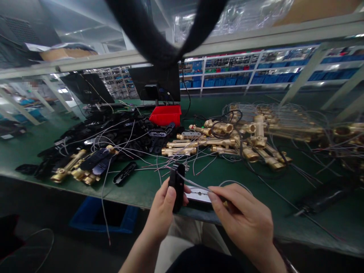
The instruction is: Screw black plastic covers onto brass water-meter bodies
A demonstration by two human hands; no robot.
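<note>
My left hand point(163, 206) is closed around an upright black plastic housing point(176, 187) at the table's near edge. From the housing's upper part a grey cable point(196, 184) runs right into my right hand point(244, 218), which pinches it between thumb and fingers. Just below the cable, between both hands, lies a silver-faced part point(200, 194), partly covered by my right fingers. A single black housing point(124, 173) rests on the green table to the left of my left hand. What else my right palm may hold is hidden.
Brass fittings with grey cables point(204, 142) are heaped in the middle and right. Black housings point(136, 132) pile up at left, near a red bin point(165, 115). A dark power screwdriver point(321, 199) lies at right. Under the table edge stands a blue crate point(85, 220).
</note>
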